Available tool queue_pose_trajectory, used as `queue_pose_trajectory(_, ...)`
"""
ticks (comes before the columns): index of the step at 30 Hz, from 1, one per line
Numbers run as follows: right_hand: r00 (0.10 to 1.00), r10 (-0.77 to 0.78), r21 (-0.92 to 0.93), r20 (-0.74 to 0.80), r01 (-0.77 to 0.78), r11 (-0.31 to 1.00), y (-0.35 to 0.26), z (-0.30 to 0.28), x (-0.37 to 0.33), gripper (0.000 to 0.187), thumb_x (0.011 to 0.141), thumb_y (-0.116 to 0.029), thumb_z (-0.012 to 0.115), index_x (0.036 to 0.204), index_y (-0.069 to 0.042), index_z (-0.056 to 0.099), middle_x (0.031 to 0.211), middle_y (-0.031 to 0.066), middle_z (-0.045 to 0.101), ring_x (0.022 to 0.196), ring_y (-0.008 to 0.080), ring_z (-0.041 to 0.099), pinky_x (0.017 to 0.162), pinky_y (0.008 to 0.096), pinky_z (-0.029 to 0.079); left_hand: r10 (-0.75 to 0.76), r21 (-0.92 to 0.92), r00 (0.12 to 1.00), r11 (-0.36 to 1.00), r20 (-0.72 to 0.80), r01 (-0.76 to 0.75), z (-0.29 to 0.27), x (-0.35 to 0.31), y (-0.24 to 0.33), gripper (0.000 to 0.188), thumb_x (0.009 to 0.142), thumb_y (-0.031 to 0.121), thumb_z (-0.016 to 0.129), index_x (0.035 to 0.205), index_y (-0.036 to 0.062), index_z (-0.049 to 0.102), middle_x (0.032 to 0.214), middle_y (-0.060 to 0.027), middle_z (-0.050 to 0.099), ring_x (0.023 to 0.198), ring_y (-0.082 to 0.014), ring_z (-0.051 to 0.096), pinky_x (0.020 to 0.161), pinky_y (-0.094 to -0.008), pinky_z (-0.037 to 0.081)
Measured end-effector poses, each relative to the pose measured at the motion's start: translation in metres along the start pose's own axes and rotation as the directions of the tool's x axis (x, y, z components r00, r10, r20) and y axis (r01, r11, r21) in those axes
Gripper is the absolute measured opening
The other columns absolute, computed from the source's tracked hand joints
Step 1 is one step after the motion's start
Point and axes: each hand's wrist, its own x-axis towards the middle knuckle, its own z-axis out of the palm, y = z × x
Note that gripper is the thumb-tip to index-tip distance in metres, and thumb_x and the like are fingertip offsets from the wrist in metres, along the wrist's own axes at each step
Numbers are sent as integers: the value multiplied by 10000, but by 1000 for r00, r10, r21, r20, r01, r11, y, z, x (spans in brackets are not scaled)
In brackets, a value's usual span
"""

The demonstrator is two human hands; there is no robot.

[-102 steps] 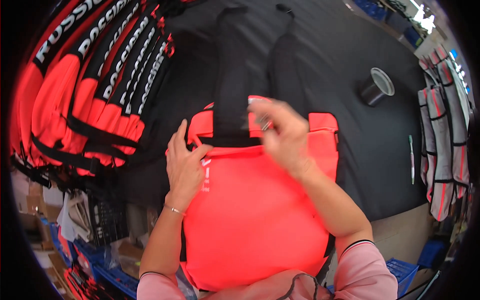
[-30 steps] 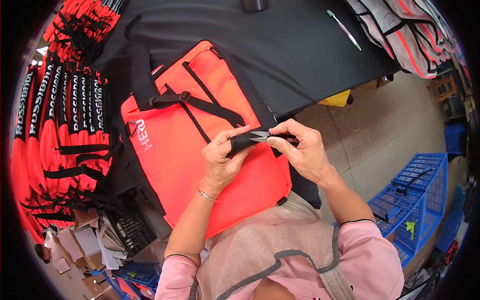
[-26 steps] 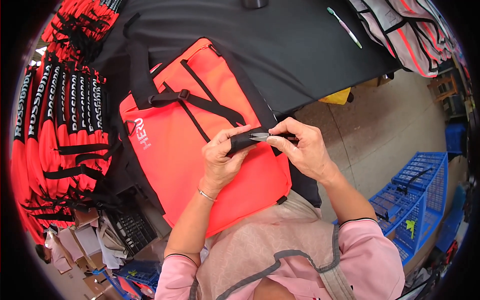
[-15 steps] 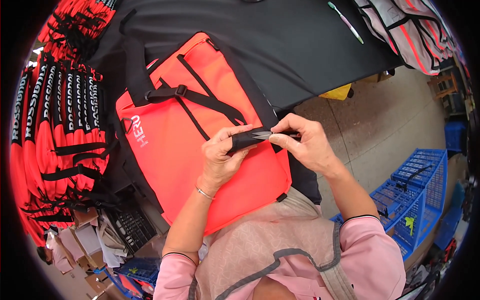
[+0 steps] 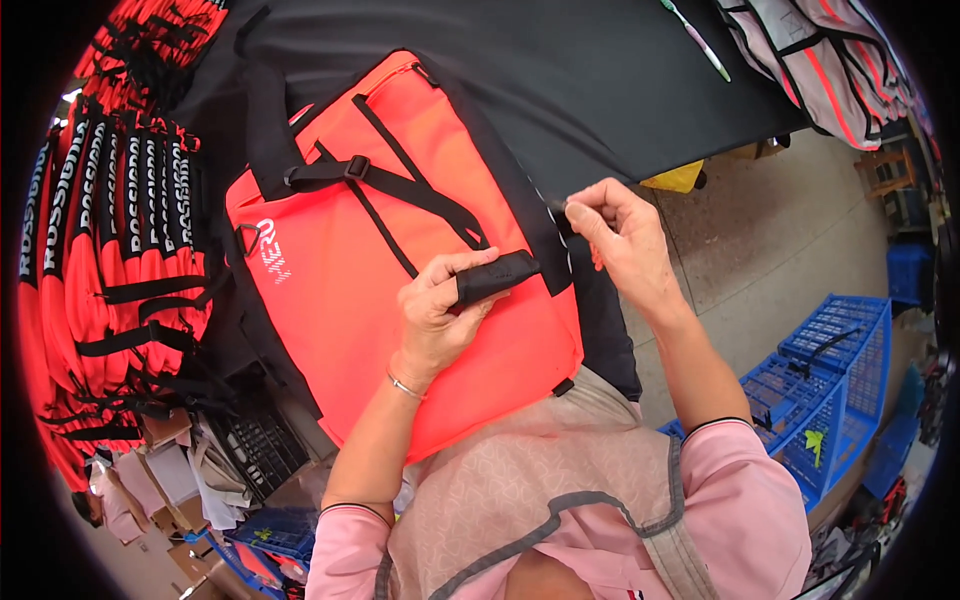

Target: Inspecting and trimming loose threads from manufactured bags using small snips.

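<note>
A bright orange-red bag (image 5: 400, 330) with black side panels and straps lies in front of me, partly on the black-covered table. My left hand (image 5: 437, 295) pinches a short, wide black fabric handle (image 5: 500, 276) and lifts it off the bag's front face. Above the bag's right edge, away from the handle, my right hand (image 5: 622, 235) is closed, thumb against forefinger. The small thread snips in it are mostly hidden; a blurred dark tip and a bit of red show by the fingers. A black strap with a buckle (image 5: 356, 168) crosses the bag's upper part.
Many orange-red and black bags (image 5: 120, 240) stand stacked at the left. A green-and-white toothbrush (image 5: 697, 40) lies on the black table cover (image 5: 590, 90), near grey bags (image 5: 815, 60). Blue plastic crates (image 5: 810, 400) stand on the floor at right.
My right hand has drawn back up and to the right from the black handle, where the snips' silver blades lay. My left hand keeps its grip; the view has shifted slightly.
</note>
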Motion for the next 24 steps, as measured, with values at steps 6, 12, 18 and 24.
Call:
queue_pose_trajectory(6, 988, 83, 71, 129, -92, 993, 6, 32, 3, 385, 847, -268, 772, 1039, 31, 623, 790, 32, 628, 734, 78, 563, 670, 248, 467, 238, 139, 970, 963, -48, -229, 2, -27, 10, 336, 667, -105, 760, 968, 45, 752, 1081, -80, 697, 1015, -269, 678, 926, -391, 558)
queue_pose_trajectory(12, 907, 85, -2, 413, -93, 996, -5, 62, 15, 286, 883, -248, 722, 940, 27, 672, 803, 14, 656, 732, 68, 573, 675, 246, 466, 372, 343, 928, 874, -18, -343, -7, -52, 17, 348, 671, -85, 717, 969, 89, 759, 1160, -78, 672, 1143, -295, 608, 1003, -432, 498)
queue_pose_trajectory(18, 853, 261, -173, 453, -203, 964, -6, 53, -2, 370, 838, -290, 762, 982, 41, 684, 807, 31, 652, 743, 77, 572, 691, 242, 468, 240, 590, 970, 777, 42, -218, -3, -72, 15, 429, 685, -12, 593, 1049, 155, 747, 1417, -173, 488, 1225, -351, 505, 1026, -457, 422)
queue_pose_trajectory(24, 863, 16, -128, 505, 57, 990, -13, 38, -39, 441, 698, -115, 823, 1088, 32, 678, 996, 32, 675, 835, 68, 524, 764, 250, 445, -4, 312, 986, 949, 169, -50, -1, -84, 1, 446, 797, 34, 620, 1228, 143, 658, 1435, -214, 416, 1302, -397, 445, 1089, -486, 375)
